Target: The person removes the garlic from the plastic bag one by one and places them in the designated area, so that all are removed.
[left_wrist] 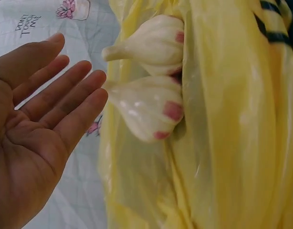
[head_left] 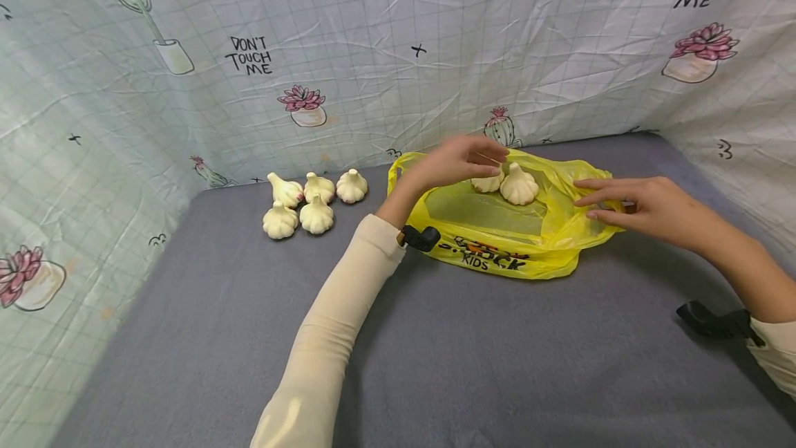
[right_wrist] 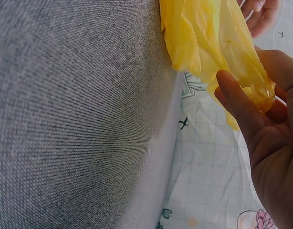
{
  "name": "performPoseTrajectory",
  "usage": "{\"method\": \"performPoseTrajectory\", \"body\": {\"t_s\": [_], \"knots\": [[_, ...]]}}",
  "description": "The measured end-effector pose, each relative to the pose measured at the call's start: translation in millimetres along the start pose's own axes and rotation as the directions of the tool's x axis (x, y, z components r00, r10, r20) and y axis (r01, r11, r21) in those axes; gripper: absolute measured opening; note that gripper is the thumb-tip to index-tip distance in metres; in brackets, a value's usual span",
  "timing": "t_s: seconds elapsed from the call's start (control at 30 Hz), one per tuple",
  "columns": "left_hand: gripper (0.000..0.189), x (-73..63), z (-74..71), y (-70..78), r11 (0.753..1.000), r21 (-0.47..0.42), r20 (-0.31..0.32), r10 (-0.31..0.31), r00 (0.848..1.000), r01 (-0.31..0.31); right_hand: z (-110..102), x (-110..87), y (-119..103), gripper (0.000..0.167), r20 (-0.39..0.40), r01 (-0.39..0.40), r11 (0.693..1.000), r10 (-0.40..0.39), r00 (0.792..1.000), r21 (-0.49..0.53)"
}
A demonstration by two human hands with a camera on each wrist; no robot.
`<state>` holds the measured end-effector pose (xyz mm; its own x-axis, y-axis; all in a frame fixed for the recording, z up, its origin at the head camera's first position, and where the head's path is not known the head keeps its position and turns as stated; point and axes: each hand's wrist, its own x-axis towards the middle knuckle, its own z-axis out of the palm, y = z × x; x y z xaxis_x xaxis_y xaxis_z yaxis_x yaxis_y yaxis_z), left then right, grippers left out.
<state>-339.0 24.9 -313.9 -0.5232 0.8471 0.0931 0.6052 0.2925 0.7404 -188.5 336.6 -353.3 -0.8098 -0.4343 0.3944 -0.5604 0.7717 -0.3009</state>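
Observation:
A yellow plastic bag (head_left: 560, 258) with dark lettering lies on the grey surface, its mouth spread wide. Inside it, side by side near the far rim, are two garlic bulbs, one (head_left: 519, 187) in plain sight and the other (head_left: 488, 184) partly covered by my left hand (head_left: 460, 160) in the head view. That hand hovers over the bag, palm bare and fingers extended in the left wrist view, beside the bulbs' stems. At the bag's right end, my right hand (head_left: 659, 209) has its loosely spread thumb and fingers on either side of the gathered plastic.
Several more garlic bulbs (head_left: 316, 214) sit in a group on the grey cloth (head_left: 205, 337), left of the bag. A printed curtain (head_left: 373, 54) hangs behind and along the sides. Each wrist carries a black camera strap, such as the left strap (head_left: 420, 238).

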Motion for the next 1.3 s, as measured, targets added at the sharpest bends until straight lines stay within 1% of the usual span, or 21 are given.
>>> {"method": "performPoseTrajectory", "body": {"t_s": [0.13, 0.27, 0.37, 0.6, 0.73, 0.83, 0.9, 1.0, 1.3], "knots": [[0.041, 10.2, 8.9, -1.4, 0.999, -0.034, 0.034, -0.040, 0.999, 0.041, 0, -0.7, -1, 0.031, 0.010, -0.017, 1.000, 0.017, 1.000, -0.007], [0.041, 20.4, 17.2, -3.1, 0.997, -0.027, 0.046, -0.068, 0.997, 0.069, 0, -1.8, -1, 0.031, 0.017, -0.032, 0.999, 0.032, 0.999, -0.002], [0.041, 26.3, 20.3, -2.1, 0.997, 0.006, 0.049, -0.077, 0.996, 0.076, 0, -2.6, 0, 0.032, 0.012, -0.030, 0.999, 0.030, 0.999, 0.012], [0.037, 39.2, 21.1, 3.2, 0.990, 0.092, 0.077, -0.115, 0.990, 0.108, 1, -3.5, 2, 0.032, 0.001, -0.011, 1.000, 0.011, 1.000, 0.013], [0.035, 44.2, 23.1, 3.2, 0.988, 0.121, 0.081, -0.110, 0.991, 0.100, 2, -3.5, 2, 0.032, 0.000, -0.007, 1.000, 0.007, 1.000, 0.012], [0.034, 45.7, 26.0, 2.9, 0.990, 0.106, 0.080, -0.103, 0.992, 0.094, 2, -3.8, 2, 0.032, 0.002, -0.006, 1.000, 0.006, 1.000, 0.011], [0.033, 46.1, 28.1, 2.8, 0.992, 0.076, 0.078, -0.107, 0.991, 0.101, 2, -4.4, 2, 0.032, 0.003, -0.006, 1.000, 0.006, 1.000, 0.009], [0.033, 47.2, 31.3, 2.9, 0.994, 0.040, 0.071, -0.100, 0.993, 0.097, 3, -5.2, 2, 0.033, 0.003, -0.008, 1.000, 0.008, 1.000, 0.009], [0.032, 54.4, 38.3, 2.0, 0.994, 0.016, 0.056, -0.109, 0.992, 0.108, 2, -4.5, 2, 0.033, -0.005, -0.003, 1.000, 0.003, 1.000, 0.020]]}}
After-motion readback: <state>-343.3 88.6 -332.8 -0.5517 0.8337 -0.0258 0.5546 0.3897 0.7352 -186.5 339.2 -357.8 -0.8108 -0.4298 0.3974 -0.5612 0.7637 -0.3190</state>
